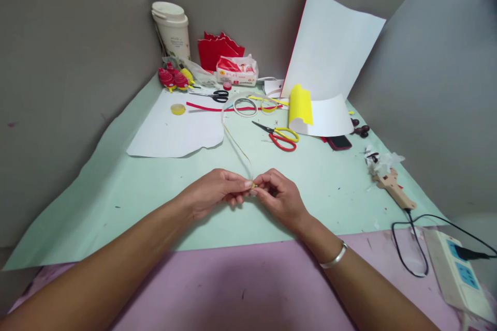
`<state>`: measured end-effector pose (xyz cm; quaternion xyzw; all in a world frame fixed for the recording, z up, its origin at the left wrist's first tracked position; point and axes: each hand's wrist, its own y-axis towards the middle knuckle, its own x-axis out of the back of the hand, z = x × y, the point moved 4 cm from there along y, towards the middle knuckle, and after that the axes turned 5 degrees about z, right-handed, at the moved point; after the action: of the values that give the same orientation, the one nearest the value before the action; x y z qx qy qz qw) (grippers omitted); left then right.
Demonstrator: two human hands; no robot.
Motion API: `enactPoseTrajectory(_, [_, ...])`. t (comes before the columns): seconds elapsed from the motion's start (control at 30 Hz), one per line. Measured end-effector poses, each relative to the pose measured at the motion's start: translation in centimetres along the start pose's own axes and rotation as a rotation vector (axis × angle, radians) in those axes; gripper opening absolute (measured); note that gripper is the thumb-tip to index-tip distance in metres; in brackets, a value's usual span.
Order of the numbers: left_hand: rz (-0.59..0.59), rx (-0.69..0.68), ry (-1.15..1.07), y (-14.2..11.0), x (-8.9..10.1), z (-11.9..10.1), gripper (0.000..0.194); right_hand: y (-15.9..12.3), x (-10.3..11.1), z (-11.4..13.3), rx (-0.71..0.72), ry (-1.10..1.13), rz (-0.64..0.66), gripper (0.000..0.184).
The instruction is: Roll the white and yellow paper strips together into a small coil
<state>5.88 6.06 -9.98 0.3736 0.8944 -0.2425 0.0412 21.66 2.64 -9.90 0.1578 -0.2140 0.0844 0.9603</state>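
My left hand and my right hand meet at the middle of the pale green sheet. Both pinch one small yellow piece between their fingertips. From that piece a thin strip of clear tape with a yellow edge rises and curves away toward the tape rolls farther back. A silver bangle sits on my right wrist.
Scissors with red and yellow handles lie behind my hands, black scissors farther back. A white sheet lies left. A large white sheet leans on the wall, a yellow corrugated roll at its foot. Glue gun and power strip are right.
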Motion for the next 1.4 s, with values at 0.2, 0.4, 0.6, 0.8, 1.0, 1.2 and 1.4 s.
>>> enactPoseTrajectory(0.2, [0.011, 0.02, -0.007, 0.03, -0.04, 0.03, 0.029, 0.1, -0.07, -0.17, -0.045, 0.082, 0.056, 0.007])
enactPoseTrajectory(0.4, [0.013, 0.02, 0.008, 0.09, 0.14, 0.21, 0.029, 0.13, -0.18, -0.23, -0.075, 0.112, 0.095, 0.009])
enactPoseTrajectory(0.6, [-0.036, 0.0, 0.002, 0.22, 0.09, 0.26, 0.028, 0.05, -0.11, -0.04, -0.003, 0.007, -0.002, 0.01])
enactPoseTrajectory(0.8, [-0.036, -0.013, 0.013, 0.13, 0.01, 0.19, 0.029, -0.04, -0.09, 0.31, 0.038, -0.052, -0.018, 0.007])
enactPoseTrajectory(1.0, [0.015, 0.026, 0.025, 0.03, 0.19, 0.18, 0.028, 0.09, -0.17, -0.09, -0.067, 0.082, 0.091, 0.01])
enactPoseTrajectory(1.2, [-0.02, 0.017, 0.011, 0.1, 0.15, 0.14, 0.027, 0.02, -0.21, -0.26, -0.052, 0.023, 0.045, 0.01])
enactPoseTrajectory(1.4, [-0.069, -0.004, 0.005, 0.1, 0.02, 0.17, 0.027, -0.09, -0.04, 0.37, 0.043, -0.112, -0.056, 0.007])
